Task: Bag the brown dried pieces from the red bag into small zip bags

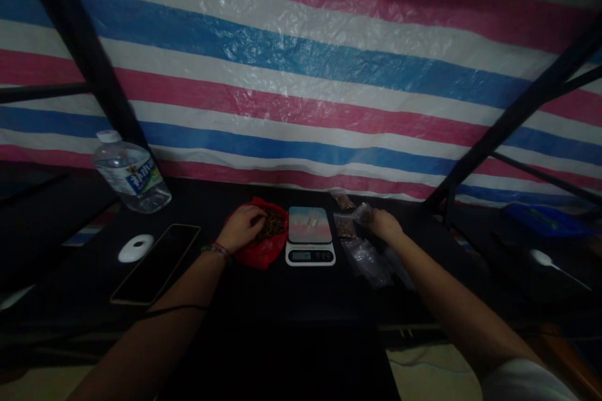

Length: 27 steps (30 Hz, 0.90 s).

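My left hand (242, 227) reaches into a red plastic bag (263, 255) from its left side. Its curled fingers touch small brown pieces (275, 223) lying in the bag; whether any are pinched between them is too dark to tell. A small digital scale (310, 235) with a bare reflective plate and lit display stands right of the bag. On the scale's other side, my right hand (383, 225) is closed on a small clear plastic bag (363, 212). Just beside it lie a filled clear bag (346, 229), another filled bag (343, 201) behind, and flat clear bags (369, 263) in front.
A plastic water bottle (133, 175) stands at the back left of the black table. In front of it lie a white oval case (136, 249) and a phone (157, 263). Dark metal posts (82, 44) rise at both sides before a striped sheet (291, 100).
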{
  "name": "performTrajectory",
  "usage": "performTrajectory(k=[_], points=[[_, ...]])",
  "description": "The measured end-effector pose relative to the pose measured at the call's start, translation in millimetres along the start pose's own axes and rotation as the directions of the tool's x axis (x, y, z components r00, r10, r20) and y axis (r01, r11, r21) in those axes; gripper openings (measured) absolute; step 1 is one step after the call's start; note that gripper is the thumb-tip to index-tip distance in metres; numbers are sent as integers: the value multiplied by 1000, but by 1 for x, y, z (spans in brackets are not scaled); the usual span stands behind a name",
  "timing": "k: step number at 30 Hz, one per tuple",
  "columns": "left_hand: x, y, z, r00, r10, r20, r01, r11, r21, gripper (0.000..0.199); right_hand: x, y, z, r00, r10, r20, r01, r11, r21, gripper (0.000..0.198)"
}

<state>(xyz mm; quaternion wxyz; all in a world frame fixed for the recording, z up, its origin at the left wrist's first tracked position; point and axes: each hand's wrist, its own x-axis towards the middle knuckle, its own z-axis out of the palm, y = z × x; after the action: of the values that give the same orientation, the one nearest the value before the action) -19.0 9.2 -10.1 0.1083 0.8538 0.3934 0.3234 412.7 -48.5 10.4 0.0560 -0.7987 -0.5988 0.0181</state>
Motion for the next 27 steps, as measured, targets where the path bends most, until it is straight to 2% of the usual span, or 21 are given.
performTrajectory(k=[3, 6, 7, 8, 10, 12, 13, 16, 18, 21, 24, 27], points=[[0, 3, -1, 999, -17, -37, 15, 999, -44, 23, 5, -4, -16, 991, -84, -108, 98, 987, 130, 19], [-1, 6, -3, 996, -51, -73, 40, 990, -133, 24, 3, -26, -28, 964, -137, -230, 197, 946, 259, 24], [-1, 8, -3, 995, -63, -78, 48, 983, -177, 25, -1, -40, -29, 952, -165, -258, 253, 900, 355, 28], [-3, 9, -4, 995, -71, -73, 53, 972, -227, 25, -7, -56, -29, 938, -187, -290, 313, 817, 484, 33], [-6, 11, -4, 995, -86, -49, 63, 934, -351, 28, -23, -96, -26, 922, -265, -283, 387, 588, 710, 44], [-10, 14, -3, 994, -109, -15, 85, 847, -525, 36, -43, -141, -22, 908, -349, -231, 364, 385, 848, 50], [-12, 16, -3, 991, -132, -12, 95, 767, -634, 42, -53, -163, -19, 902, -374, -213, 345, 331, 879, 52], [-14, 18, -6, 975, -218, -39, 73, 480, -874, 59, -75, -216, -14, 863, -455, -220, 388, 318, 865, 48], [-14, 17, -10, 962, -270, -46, 62, 381, -922, 58, -81, -237, -9, 842, -486, -233, 413, 304, 859, 46], [-12, 13, -14, 940, -342, 25, 147, 336, -930, 39, -78, -251, 4, 852, -463, -243, 398, 273, 876, 45], [-12, 10, -12, 914, -396, 88, 209, 274, -939, 27, -73, -251, 21, 898, -342, -277, 377, 273, 885, 40], [-12, 10, -7, 923, -364, 125, 232, 268, -935, 22, -73, -247, 36, 916, -244, -317, 380, 286, 879, 37]])
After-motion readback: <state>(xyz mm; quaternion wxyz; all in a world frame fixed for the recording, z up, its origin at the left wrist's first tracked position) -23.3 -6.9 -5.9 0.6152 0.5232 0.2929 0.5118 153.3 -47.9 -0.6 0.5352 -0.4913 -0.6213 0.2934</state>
